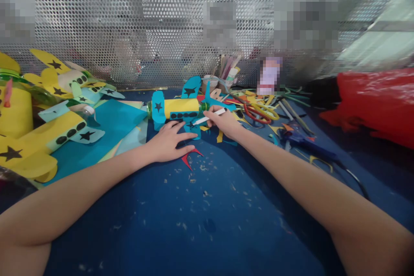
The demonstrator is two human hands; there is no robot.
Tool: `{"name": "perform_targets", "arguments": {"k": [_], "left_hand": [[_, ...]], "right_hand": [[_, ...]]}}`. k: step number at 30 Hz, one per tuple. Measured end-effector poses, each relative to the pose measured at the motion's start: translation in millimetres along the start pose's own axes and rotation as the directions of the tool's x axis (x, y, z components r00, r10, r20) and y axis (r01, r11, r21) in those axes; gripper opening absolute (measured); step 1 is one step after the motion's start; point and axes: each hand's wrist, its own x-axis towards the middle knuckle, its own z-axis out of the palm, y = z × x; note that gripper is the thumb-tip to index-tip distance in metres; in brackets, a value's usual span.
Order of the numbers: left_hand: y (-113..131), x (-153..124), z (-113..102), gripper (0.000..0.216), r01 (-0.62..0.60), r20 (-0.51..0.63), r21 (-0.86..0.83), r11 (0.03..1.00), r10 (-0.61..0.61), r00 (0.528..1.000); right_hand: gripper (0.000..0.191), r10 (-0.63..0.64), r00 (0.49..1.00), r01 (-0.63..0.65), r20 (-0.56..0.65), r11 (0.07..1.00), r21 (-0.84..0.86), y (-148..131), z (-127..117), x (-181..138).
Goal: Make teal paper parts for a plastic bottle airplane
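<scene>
Pinching a slim white marker (pixel 219 113) between thumb and fingers, the right hand (pixel 223 121) points its tip at the black star on the near blue paper wing (pixel 195 132) of a bottle airplane (pixel 184 106); whether the tip touches the paper cannot be told. The airplane lies on its side on the blue table (pixel 155 220), in front of both hands, its green plastic bottle wrapped in yellow paper with a row of black oval windows. The left hand (pixel 170 140) is palm down with fingers spread, closed around nothing, its fingertips at the near wing and the lower edge of the body. A red paper scrap (pixel 186 161) lies just beside its thumb.

To the left, more yellow bottle airplanes (pixel 69 126) with black stars sit around a sheet of blue paper (pixel 106 123). To the right are paper cuttings, red-handled scissors (pixel 257 114), yellow-handled scissors (pixel 271 111) and a blue glue gun (pixel 307 144); farther right is a red plastic bag (pixel 371 105).
</scene>
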Motion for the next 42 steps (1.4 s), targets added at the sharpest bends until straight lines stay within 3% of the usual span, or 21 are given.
{"name": "perform_targets", "arguments": {"k": [12, 42], "left_hand": [[0.8, -0.2, -1.2, 0.048, 0.005, 0.001, 0.004, 1.000, -0.005, 1.000], [0.9, 0.0, -0.9, 0.048, 0.005, 0.000, 0.003, 1.000, -0.005, 1.000]], "right_hand": [[0.029, -0.041, 0.999, 0.041, -0.028, 0.999, -0.021, 3.6, -2.1, 1.9], [0.027, -0.003, 1.000, 0.003, 0.002, 0.999, -0.048, 1.0, -0.9, 0.9]]}}
